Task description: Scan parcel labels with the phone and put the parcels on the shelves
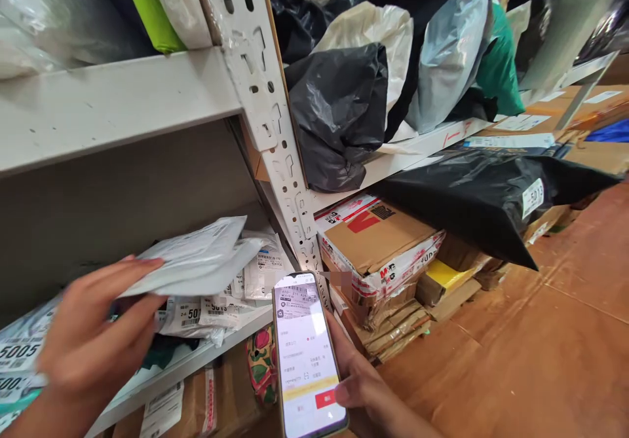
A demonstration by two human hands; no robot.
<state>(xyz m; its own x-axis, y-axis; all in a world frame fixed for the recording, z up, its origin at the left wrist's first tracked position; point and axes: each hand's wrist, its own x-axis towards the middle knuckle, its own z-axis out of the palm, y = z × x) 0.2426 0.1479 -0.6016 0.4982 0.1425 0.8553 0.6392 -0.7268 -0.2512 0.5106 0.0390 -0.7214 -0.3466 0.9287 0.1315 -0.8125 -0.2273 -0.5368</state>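
Note:
My left hand is closed on a flat white mailer bag with a printed label, pinched at its near end over the lower shelf. Under and behind it lie several more labelled white parcels on that shelf. My right hand grips a smartphone upright at the shelf's front edge. Its lit screen shows a picture of a label at the top, lines of text and a red button low down. The right thumb rests at that button's edge.
A perforated white shelf post rises mid-view. Bagged parcels fill the upper right shelf. Below, a cardboard box and a black bag marked 5013 jut over the brown floor. Cartons sit under the left shelf.

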